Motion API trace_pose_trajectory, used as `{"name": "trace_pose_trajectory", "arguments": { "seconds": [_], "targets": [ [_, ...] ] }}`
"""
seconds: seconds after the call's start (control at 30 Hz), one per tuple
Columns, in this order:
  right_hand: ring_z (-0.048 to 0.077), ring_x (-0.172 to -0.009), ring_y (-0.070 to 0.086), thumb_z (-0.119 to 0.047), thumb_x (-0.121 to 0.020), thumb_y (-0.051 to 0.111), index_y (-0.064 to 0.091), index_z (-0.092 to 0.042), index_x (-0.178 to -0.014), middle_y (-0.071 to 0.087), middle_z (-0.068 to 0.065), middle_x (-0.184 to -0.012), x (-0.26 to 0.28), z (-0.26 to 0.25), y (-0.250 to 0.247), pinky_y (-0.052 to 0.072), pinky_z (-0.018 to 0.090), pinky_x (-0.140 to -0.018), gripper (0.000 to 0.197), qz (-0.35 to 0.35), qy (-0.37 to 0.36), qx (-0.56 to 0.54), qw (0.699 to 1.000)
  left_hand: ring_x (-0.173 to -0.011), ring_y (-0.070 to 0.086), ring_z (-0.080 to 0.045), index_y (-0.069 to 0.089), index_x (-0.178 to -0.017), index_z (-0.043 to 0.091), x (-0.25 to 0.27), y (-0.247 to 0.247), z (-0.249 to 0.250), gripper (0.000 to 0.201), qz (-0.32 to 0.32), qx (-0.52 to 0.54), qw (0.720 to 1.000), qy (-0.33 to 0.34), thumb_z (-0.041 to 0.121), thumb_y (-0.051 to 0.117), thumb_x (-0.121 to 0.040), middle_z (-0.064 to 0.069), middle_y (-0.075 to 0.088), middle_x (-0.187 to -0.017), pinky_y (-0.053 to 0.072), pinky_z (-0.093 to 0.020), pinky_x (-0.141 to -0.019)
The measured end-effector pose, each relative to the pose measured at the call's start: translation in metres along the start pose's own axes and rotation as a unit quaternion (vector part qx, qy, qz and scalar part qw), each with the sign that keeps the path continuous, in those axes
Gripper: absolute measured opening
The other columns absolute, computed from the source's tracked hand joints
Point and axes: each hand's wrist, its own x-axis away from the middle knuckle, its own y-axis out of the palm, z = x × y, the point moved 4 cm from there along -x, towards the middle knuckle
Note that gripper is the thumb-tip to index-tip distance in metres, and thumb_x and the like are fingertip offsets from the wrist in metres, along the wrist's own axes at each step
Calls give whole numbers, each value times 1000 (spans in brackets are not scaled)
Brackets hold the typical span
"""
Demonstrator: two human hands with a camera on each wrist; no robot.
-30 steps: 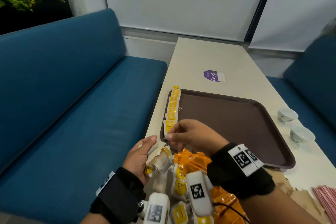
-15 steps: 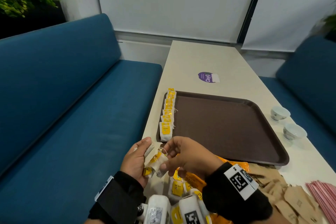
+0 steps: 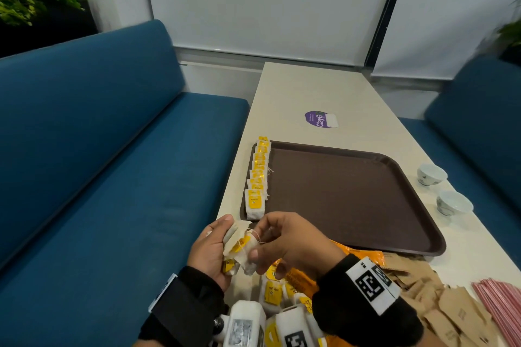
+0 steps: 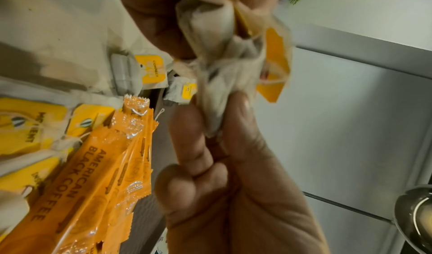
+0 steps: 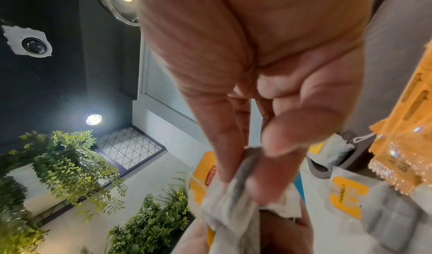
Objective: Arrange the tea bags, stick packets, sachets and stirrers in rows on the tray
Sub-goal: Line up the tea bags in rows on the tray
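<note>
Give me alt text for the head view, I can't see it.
Both hands hold a small bunch of tea bags just short of the brown tray: left hand gripping, right hand pinching one. A row of tea bags lines the tray's left edge.

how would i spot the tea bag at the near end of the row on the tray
Find the brown tray on the pale table. A row of tea bags runs along its left edge. Yours, the nearest tea bag, lies uncovered, its yellow tag fully showing.
</note>
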Motion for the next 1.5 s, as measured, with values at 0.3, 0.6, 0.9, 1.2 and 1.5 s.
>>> {"name": "trace_pose_trajectory", "arguments": {
  "seconds": [0.3, 0.6, 0.9, 1.2, 1.5],
  "targets": [
    [11, -63, 60, -3, -79, 70, 57, -11, -74, 66, 8, -75, -2, 8, -13, 38, 18, -45, 16, 50, 2, -13, 999, -70, 67, -26, 54, -113, 2, -12, -15, -2, 29, -10, 21, 1000, -10, 19, 58, -90, -20, 68, -89, 57, -35, -54],
    [11, -74, 63, -5, -80, 70, 61, -13, -77, 68, 11, -88, -6, 8, -40, 54, 26, -69, 13, 132, -8, 44, 990, -48, 63, -12, 54, -98, 10, -16, -28, 4, 11, 11, 66, 997, -25, 18, 57, -91, -10, 56, -79, 51, -22, -41],
    [14, -91, 59, -17, -85, 67, 57, -23, -71, 64, 1, -95, -63, 9, -46, 50, 27, -83, 19, 248, 7, 203, 947, -62, 64, -16, 52, -112, 12, -16, -39, -2, 23, 20, 54, 997, -44, 19, 57, -90, -10, 59, -83, 53, -26, -44],
    [20, -103, 62, -19, -84, 68, 69, -14, -91, 67, 5, -110, -95, 27, -40, 51, 28, -90, 8, 224, 120, 255, 933, -54, 62, -15, 55, -86, 14, -13, -45, 6, 5, 20, 52, 998, -24, 16, 57, -90, -10, 58, -78, 51, -25, -41],
    [16, -107, 55, -15, -74, 77, 57, -16, -112, 57, 1, -115, -105, 26, -38, 49, 26, -89, 43, 248, 118, 203, 940, -58, 58, -17, 55, -88, 13, -10, -35, 10, 4, 14, 23, 1000, -7, 16, 56, -90, -10, 57, -74, 49, -25, -38]
  ]
}}
